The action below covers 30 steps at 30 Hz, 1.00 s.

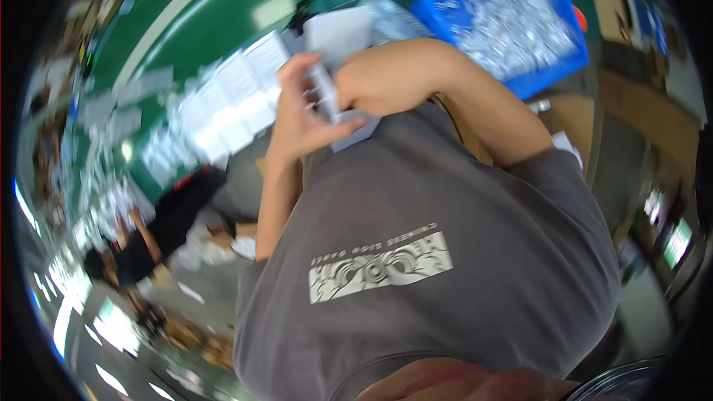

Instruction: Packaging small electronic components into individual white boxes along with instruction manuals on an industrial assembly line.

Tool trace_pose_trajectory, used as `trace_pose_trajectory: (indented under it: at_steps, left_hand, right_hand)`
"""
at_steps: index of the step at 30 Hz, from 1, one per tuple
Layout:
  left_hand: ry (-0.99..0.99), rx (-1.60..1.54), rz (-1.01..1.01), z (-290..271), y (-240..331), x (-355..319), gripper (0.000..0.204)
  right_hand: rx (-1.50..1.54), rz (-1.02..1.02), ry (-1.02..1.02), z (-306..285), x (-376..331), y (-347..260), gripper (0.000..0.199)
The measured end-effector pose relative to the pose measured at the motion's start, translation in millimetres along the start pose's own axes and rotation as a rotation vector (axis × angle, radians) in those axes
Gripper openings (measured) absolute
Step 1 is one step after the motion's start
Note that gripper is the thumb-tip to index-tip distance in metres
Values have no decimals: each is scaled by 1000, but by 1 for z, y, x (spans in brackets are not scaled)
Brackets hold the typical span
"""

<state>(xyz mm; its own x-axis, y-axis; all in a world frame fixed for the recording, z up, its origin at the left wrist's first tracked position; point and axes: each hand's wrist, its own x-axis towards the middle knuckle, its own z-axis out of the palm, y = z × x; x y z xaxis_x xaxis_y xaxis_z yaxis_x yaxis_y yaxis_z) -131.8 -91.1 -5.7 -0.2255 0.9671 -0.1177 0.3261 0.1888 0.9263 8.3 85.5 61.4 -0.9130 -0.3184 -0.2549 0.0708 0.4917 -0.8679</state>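
In front of my chest, my left hand (295, 115) grips a small white box (358, 134), its thumb along the near side and its fingers round the far side. My right hand (375, 83) is curled against the box from the right, wrist bent. Its fingertips are hidden at the box, so what they hold does not show. Just beyond my hands lies a white box or carton (338, 30) on the green table. Left of it run rows of white boxes (236, 93), blurred by motion.
A blue crate (523, 89) full of clear plastic-wrapped pieces stands at the far right. Clear plastic bags (394, 18) lie beside it. Brown cardboard (568, 122) is to my right. Another person in dark clothes (137, 256) works at the left along the green table (215, 11).
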Motion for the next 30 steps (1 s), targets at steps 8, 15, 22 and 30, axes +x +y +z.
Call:
trace_pose_trajectory:
  at_steps: [8,15,22,30]
  left_hand:
    - [93,27,289,-35,-26,12,120]
    - [58,-99,148,-50,-15,27,115]
    - [41,-191,168,-50,-12,23,111]
    - [-195,-331,174,-62,-16,20,74]
  right_hand:
    - [36,197,55,2,22,-46,40]
    - [65,-14,812,5,7,-41,28]
    - [383,185,1319,34,-18,-5,18]
    - [76,-37,1006,42,21,-5,12]
